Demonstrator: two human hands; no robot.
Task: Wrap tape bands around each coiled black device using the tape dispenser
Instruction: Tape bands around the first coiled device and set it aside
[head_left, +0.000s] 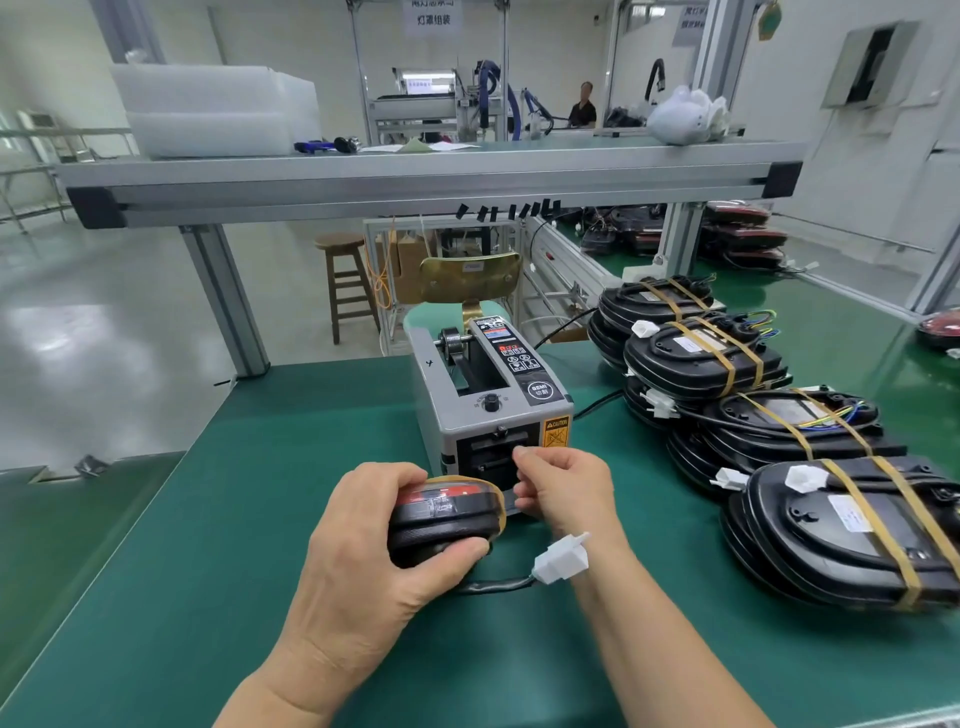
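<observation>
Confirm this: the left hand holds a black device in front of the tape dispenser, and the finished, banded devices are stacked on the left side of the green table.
One detail is wrong. The head view shows the banded devices stacked on the right side of the green table, not the left. The rest stands: the left hand holds a black device in front of the tape dispenser.

A factory assembly floor: green-matted workbench (260, 467), aluminium-frame stations (415, 171) (stacked devices (701, 358)).

Left hand (363, 551) grips black device (441, 525); right hand (563, 488) at tape dispenser (488, 400).
</observation>
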